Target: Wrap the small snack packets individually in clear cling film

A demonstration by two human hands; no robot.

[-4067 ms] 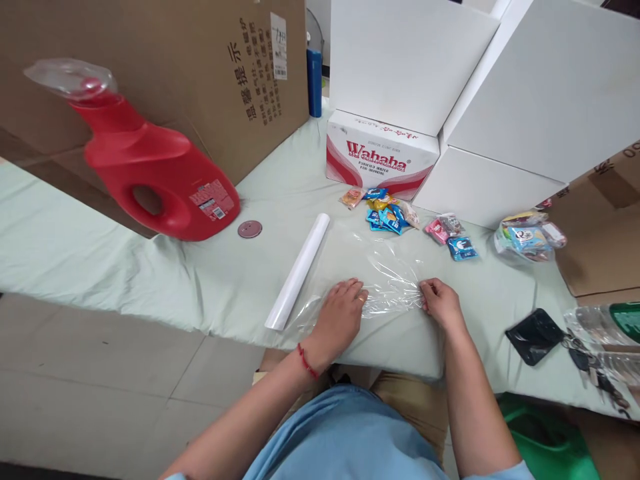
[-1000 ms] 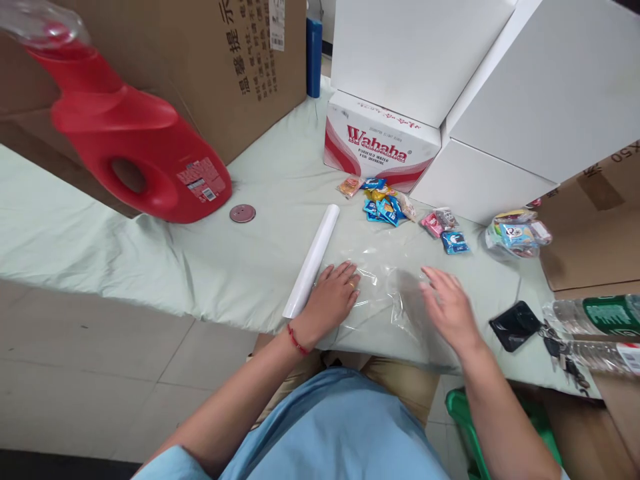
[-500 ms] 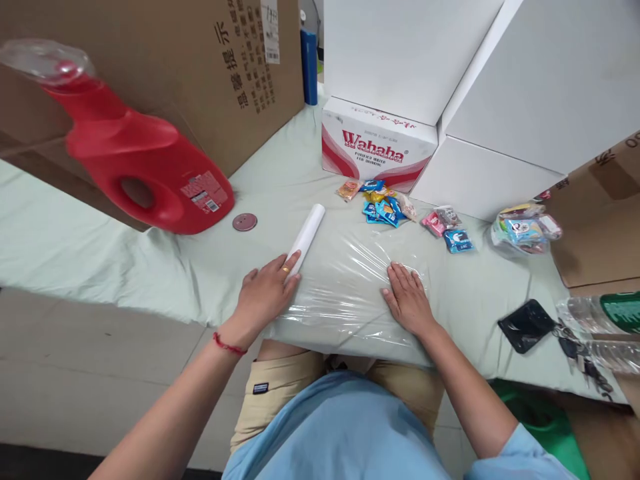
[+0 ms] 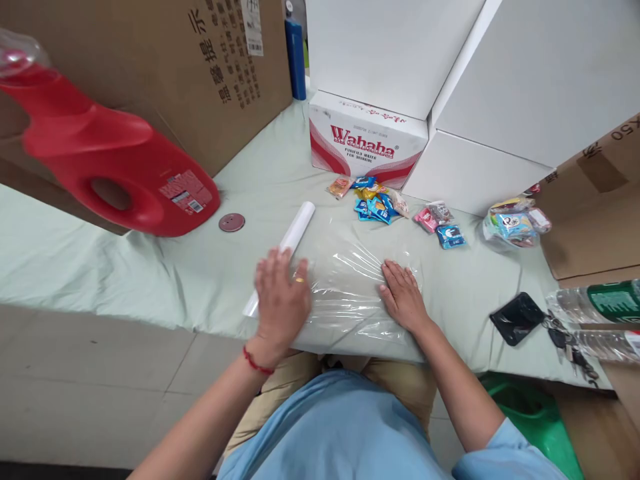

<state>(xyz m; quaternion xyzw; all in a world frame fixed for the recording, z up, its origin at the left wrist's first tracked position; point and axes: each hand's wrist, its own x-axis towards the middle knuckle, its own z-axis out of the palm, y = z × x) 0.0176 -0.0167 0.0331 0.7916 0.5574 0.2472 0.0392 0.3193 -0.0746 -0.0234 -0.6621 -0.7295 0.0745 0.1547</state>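
A clear plastic sheet (image 4: 345, 293) lies creased on the green-covered table in front of me. My right hand (image 4: 403, 293) rests flat on its right part, fingers stretched out. At the sheet's left side is a white roll (image 4: 299, 227), lying at a slant. My left hand (image 4: 283, 293), a little blurred, is over the sheet's left edge with its fingers spread, beside and partly in front of the roll. Its palm faces down and grips nothing that I can see; whether it touches the sheet I cannot tell. Part of the roll is hidden behind this hand.
A red jug (image 4: 120, 167) and a round brown disc (image 4: 232, 223) are at left. Snack packets (image 4: 375, 203) lie before the Wahaha box (image 4: 367, 143). To the right are a bag of snacks (image 4: 515, 223), a black pouch (image 4: 517, 319) with keys, and plastic bottles (image 4: 575, 300).
My left hand has come off the roll and moved right onto the sheet's left side. My right hand stays flat on the sheet. The view has shifted slightly.
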